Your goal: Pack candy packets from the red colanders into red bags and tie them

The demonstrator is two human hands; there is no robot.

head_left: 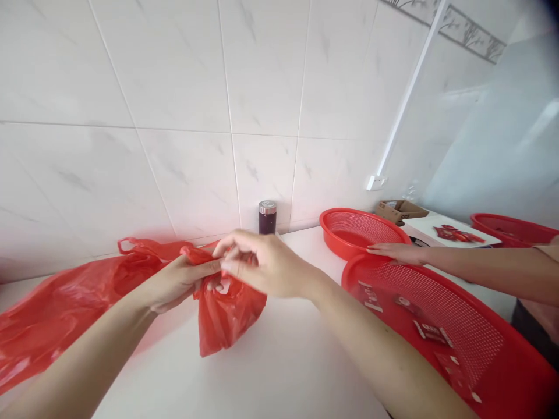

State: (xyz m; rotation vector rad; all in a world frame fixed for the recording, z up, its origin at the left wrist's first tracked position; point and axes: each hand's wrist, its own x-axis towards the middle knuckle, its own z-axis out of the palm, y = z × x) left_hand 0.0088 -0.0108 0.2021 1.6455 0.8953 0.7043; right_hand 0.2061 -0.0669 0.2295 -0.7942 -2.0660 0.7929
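Note:
A red plastic bag [231,323] hangs gathered between my two hands above the white table. My left hand [186,279] is closed on the bunched top of the bag, its fingertips partly hidden behind my right hand. Curled over the same gathered part, my right hand [266,262] pinches the plastic near its handle loop. What the bag holds cannot be seen. Left of my hands, more red plastic bags [82,291] lie crumpled along the table against the wall.
A dark cup [267,218] with a metal lid stands by the wall. At right are a red colander [349,233] and a larger red basket [476,302] with small packets. Another person's hand [397,252] touches these rims. Behind are a cardboard box [399,210] and a white scale [428,230].

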